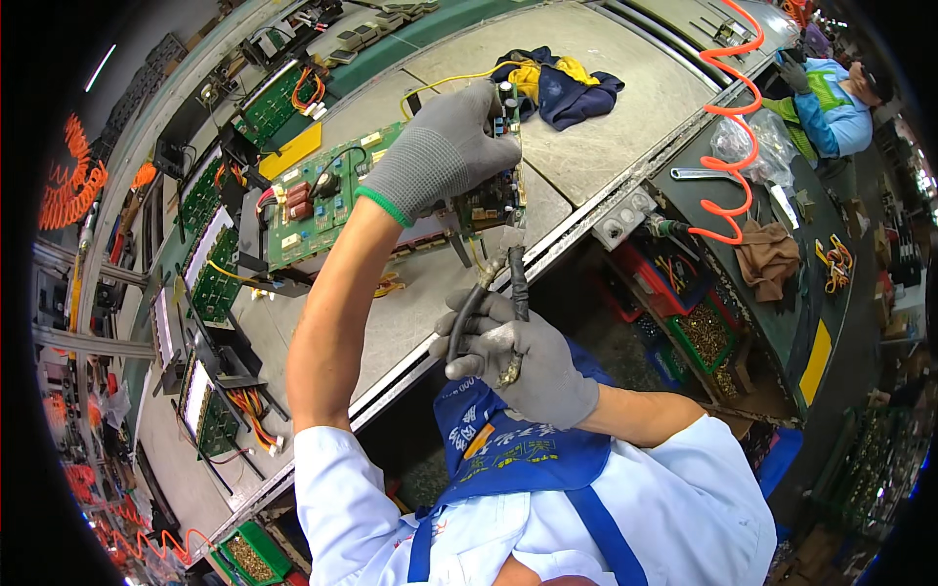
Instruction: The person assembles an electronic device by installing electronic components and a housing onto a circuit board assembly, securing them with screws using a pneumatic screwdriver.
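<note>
A green circuit board (pixel 311 227) crowded with components lies on the workbench, raised on a frame. My left hand (pixel 440 146), in a grey glove with a green cuff, is closed over its right end; the fingertips are partly hidden. My right hand (pixel 537 366), also gloved in grey, holds pliers (pixel 519 283) with black-wrapped handles in front of the bench edge. Both handles lie within the fingers, spread apart. The metal head points up toward the board's near right corner, close to a small pale part there. Whether the jaws touch it, I cannot tell.
Several more green boards (pixel 213 278) with wire bundles stand along the left. A dark blue and yellow cloth (pixel 567 86) lies beyond my left hand. An orange coiled hose (pixel 735 146) hangs at the right, above bins of small metal parts (pixel 702 332). Another person (pixel 831 107) works at the far right.
</note>
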Demonstrator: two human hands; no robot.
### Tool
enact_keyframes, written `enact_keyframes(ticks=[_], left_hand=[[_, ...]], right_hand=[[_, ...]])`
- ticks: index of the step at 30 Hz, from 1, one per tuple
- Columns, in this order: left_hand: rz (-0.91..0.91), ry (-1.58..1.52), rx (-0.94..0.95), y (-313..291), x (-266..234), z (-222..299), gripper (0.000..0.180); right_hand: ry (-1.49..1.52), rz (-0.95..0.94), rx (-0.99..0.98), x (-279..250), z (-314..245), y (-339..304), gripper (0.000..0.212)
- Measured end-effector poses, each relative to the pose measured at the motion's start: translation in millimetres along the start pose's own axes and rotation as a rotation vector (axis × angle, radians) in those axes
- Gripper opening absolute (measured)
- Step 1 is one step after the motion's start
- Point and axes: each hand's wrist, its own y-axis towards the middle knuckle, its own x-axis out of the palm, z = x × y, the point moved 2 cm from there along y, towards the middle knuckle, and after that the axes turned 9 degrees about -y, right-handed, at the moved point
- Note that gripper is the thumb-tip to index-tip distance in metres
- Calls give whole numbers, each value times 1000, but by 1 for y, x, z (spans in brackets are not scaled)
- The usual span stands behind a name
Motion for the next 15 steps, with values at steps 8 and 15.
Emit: enact_keyframes(ticks=[8,15], left_hand=[[22,-20,65,0,-1,-3,42],[1,-22,98,-2,0,8,39]], right_hand=[[-136,71,163,-15,-25,-15,35],[-976,-18,798,-71,-187,1,39]])
